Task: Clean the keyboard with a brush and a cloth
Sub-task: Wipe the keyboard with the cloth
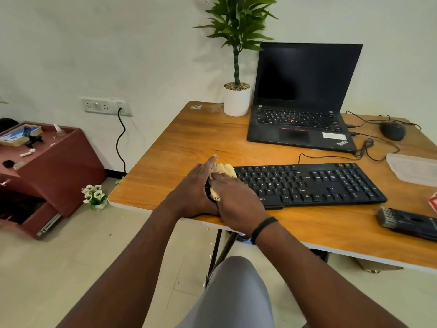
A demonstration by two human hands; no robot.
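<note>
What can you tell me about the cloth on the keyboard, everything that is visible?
The cloth is pale yellow, soft and crumpled. It lies on the left end of the black keyboard, mostly hidden. The right hand presses on it from above; the left hand holds the keyboard's left edge beside it. Only small folds show between the hands.

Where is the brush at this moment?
In the head view the brush lies untouched on the desk at the far right, near the front edge, just right of and nearer than the keyboard.
</note>
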